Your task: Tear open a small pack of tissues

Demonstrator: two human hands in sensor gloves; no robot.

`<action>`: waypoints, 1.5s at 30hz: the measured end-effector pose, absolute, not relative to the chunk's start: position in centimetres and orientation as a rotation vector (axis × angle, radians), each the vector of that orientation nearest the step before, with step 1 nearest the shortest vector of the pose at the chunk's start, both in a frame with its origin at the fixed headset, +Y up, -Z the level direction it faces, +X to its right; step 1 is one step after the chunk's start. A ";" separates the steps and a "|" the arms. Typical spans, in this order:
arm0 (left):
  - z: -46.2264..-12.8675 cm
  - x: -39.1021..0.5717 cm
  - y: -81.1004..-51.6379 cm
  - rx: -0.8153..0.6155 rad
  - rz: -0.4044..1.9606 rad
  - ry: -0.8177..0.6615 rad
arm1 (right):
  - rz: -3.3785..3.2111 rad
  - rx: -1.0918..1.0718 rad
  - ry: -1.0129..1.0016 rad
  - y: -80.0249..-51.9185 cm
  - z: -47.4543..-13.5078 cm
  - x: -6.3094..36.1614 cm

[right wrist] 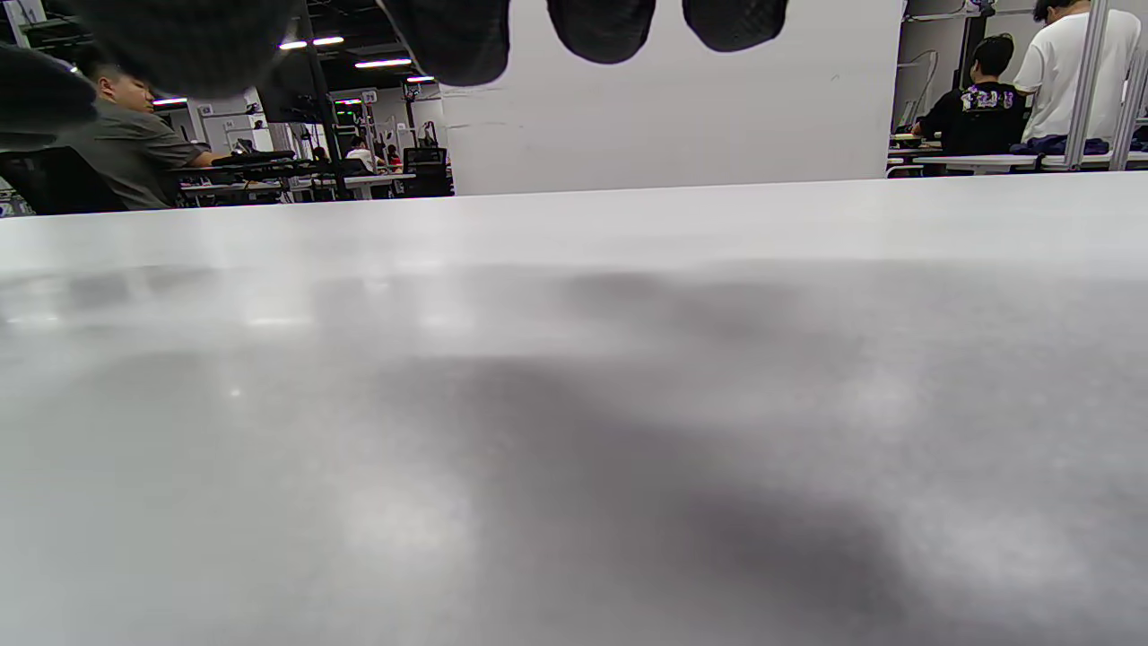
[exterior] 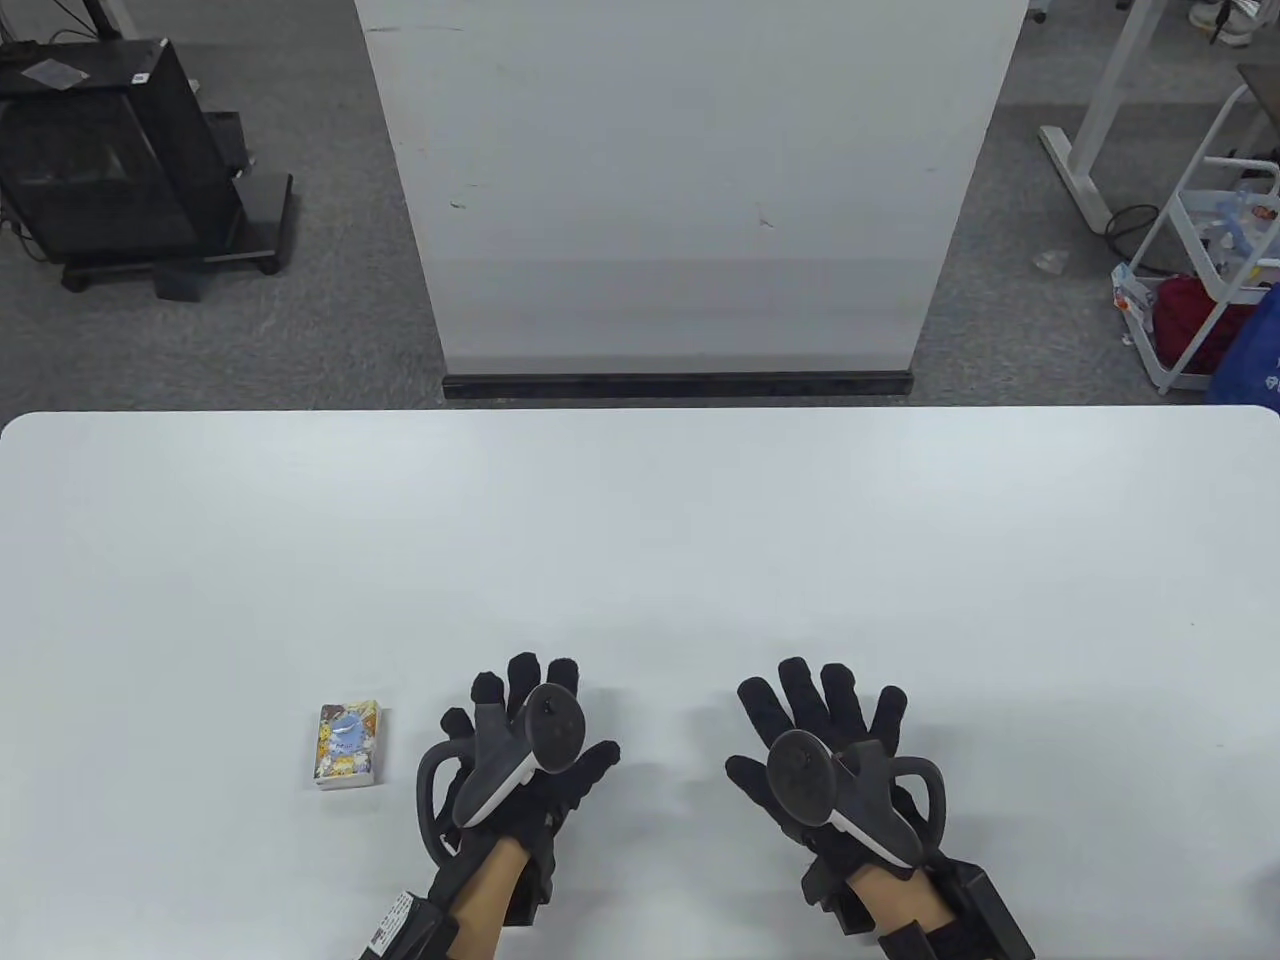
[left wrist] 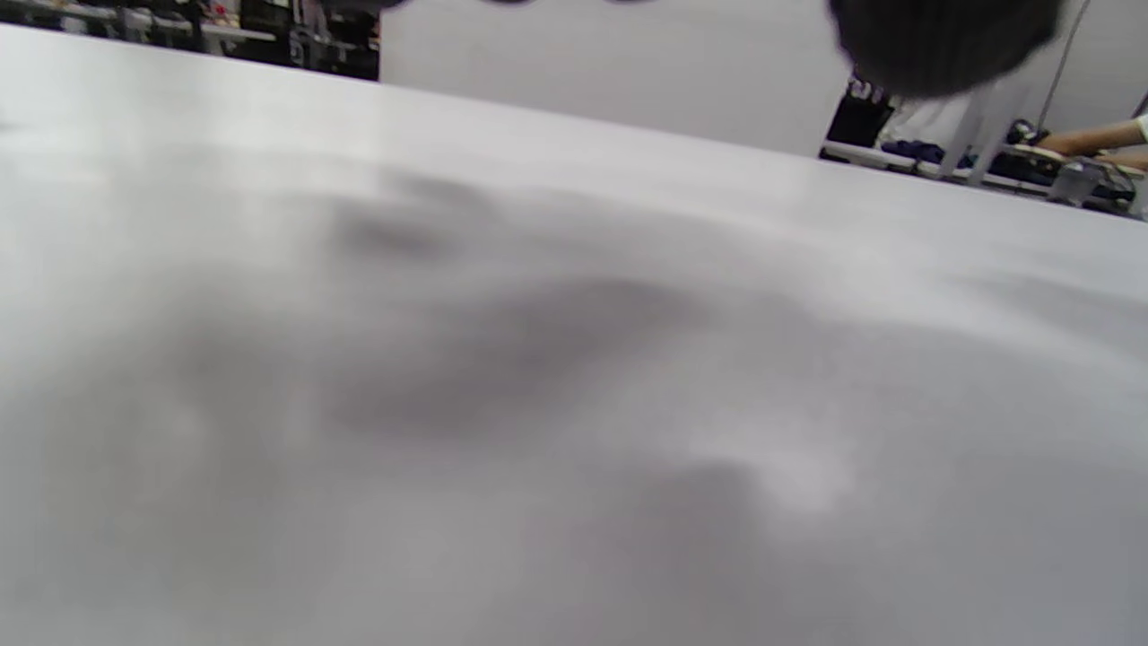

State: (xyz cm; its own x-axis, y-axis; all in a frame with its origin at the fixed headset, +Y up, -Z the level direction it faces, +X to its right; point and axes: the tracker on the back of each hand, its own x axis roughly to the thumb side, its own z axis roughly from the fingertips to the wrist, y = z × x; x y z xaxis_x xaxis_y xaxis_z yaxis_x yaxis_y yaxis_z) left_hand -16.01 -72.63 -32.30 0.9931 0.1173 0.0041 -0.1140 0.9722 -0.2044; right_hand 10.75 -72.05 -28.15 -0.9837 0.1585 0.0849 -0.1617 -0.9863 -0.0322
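One white surface (exterior: 640,520), broad and pale. Two gloved hands at its near edge, each carrying one tracker: left hand (exterior: 520,760) and right hand (exterior: 830,750), both flat with fingers spread, grasping nothing. One small tissue pack (exterior: 347,745), printed wrapper up, lying just beside the left hand on its outer side, untouched and unopened.

Bare table (exterior: 640,540) around tissue pack (exterior: 347,745)
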 end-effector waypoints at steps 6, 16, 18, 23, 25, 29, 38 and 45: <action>-32.3 -15.8 -73.1 -0.219 0.087 -0.012 | 2.968 0.120 -0.052 -72.1 -28.3 10.8; -33.3 -22.3 -72.0 -0.116 0.194 0.379 | 2.973 0.131 -0.055 -72.2 -28.2 10.7; -33.1 -24.0 -71.8 -0.114 0.253 0.460 | 2.972 0.133 -0.055 -72.2 -28.2 10.6; -33.1 -26.8 -72.3 -0.076 0.214 0.641 | 2.974 0.145 -0.028 -72.3 -28.1 10.6; -33.1 -27.6 -72.6 -0.084 0.220 0.683 | 2.974 0.148 -0.025 -72.3 -28.1 10.6; -33.0 -29.5 -73.2 -0.122 0.231 0.790 | 2.967 0.153 -0.022 -72.3 -28.1 10.5; -32.9 -30.7 -74.1 -0.177 0.273 0.839 | 2.974 0.163 -0.017 -72.3 -28.1 10.4; -33.1 -30.2 -74.0 -0.098 0.228 0.809 | 2.970 0.161 -0.017 -72.4 -28.1 10.4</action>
